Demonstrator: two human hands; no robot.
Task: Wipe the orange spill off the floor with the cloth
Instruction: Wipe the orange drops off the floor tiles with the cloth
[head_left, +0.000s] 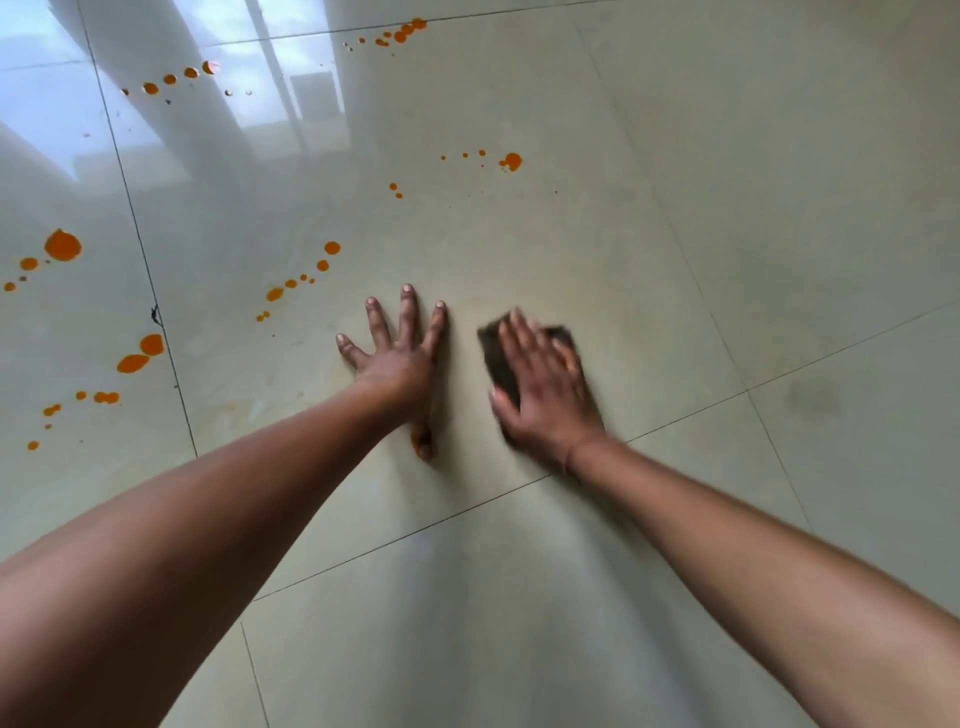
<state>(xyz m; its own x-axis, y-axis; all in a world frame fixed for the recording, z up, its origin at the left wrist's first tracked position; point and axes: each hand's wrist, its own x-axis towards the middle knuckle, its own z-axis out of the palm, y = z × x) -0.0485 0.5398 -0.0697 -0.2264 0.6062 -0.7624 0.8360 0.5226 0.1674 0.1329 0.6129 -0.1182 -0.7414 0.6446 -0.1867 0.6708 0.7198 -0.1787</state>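
Orange spill drops (63, 245) dot the glossy pale tiles in several trails: far left, upper left, top centre, and a blob near the middle (512, 161). My left hand (397, 358) lies flat on the floor with its fingers spread, holding nothing. Just to its right, my right hand (545, 387) presses a dark cloth (493, 345) flat against the tile; hand and cloth are motion-blurred. Most of the cloth is hidden under the palm. Faint yellowish smears show on the tile around both hands.
The floor is large beige tiles with thin dark grout lines (150, 291). Window reflections glare at the upper left. A small dark chip (155, 314) marks one grout line at the left. The tiles to the right and near me carry no drops.
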